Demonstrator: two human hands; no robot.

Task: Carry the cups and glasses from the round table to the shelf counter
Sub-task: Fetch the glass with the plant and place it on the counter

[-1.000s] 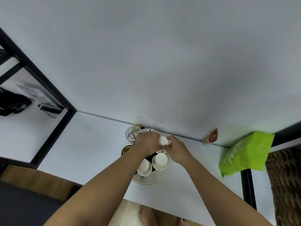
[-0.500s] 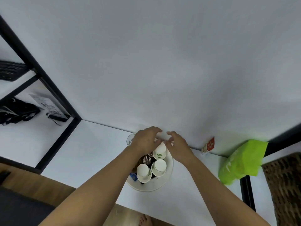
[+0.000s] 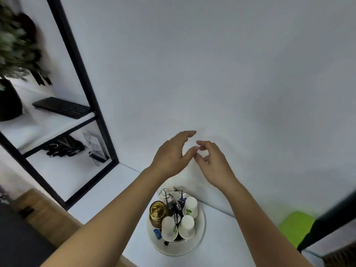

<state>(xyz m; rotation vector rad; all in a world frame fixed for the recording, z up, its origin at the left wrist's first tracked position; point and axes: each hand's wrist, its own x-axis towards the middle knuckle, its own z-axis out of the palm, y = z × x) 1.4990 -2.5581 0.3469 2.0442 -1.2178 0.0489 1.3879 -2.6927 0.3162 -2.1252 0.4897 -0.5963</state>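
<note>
Three white paper cups with green marks stand upside down on a round white tray (image 3: 200,236) on the white shelf counter (image 3: 107,191): one at the back right (image 3: 190,207), one at the front left (image 3: 168,228), one at the front right (image 3: 186,227). A gold-lidded jar (image 3: 157,212) and metal utensils (image 3: 174,201) share the tray. My left hand (image 3: 170,153) and my right hand (image 3: 211,160) hover well above the tray in front of the wall. Both hold nothing, with fingers relaxed and fingertips near each other.
A black-framed shelf unit (image 3: 82,89) stands to the left, holding a keyboard (image 3: 61,107), a black bag (image 3: 63,146) and a card stand (image 3: 94,149). A dark vase with a plant (image 3: 9,74) is at the far left. A green bag (image 3: 296,226) lies at the right.
Both hands have let go of the back right cup and lifted away from the tray. The view has tilted up, showing more of the shelf unit.
</note>
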